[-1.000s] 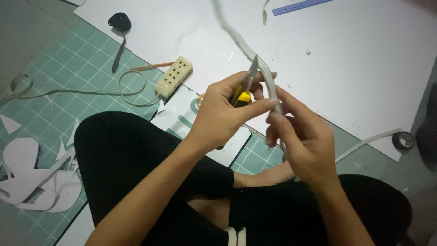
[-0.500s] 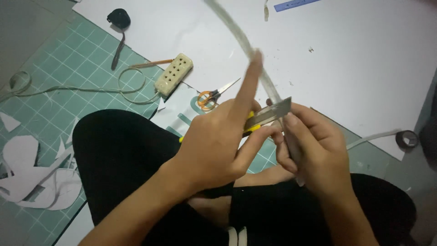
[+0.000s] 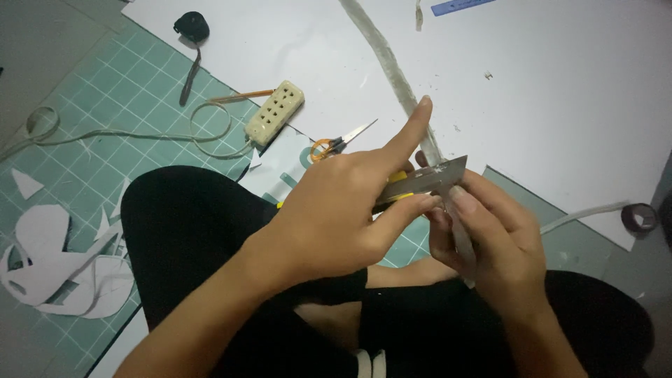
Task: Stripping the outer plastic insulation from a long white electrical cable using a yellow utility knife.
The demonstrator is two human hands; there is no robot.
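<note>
Person sits cross-legged on the floor, black trousers (image 3: 189, 231), working over the lap.

Left hand (image 3: 343, 210) is closed around a utility knife (image 3: 427, 183) with a yellow body; thumb and lower fingers grip the handle, index finger stretched out straight, pointing up and away from the blade. The metal blade end juts out to the right of that hand.

Right hand (image 3: 490, 238) sits just right of the knife, fingers curled shut around a long grey strip (image 3: 395, 70). Thumb tip rests against the underside of the blade end. The strip runs from this hand up behind the knife and away across the white sheet (image 3: 560, 91), which lies beyond the knife. Lower end of the strip pokes out under the right hand.

Left of the knife, near the sheet's edge: orange-handled scissors (image 3: 336, 143), blades pointing toward the knife. Further left, a cream power strip (image 3: 275, 112) with its cord looping over the green cutting mat (image 3: 105, 126). A black tape measure (image 3: 191, 26) lies well up-left of the power strip. White paper offcuts (image 3: 49, 266) are piled far left of the knee. A small tape roll (image 3: 638, 217) lies far right of the knife, just beyond the sheet's corner.
</note>
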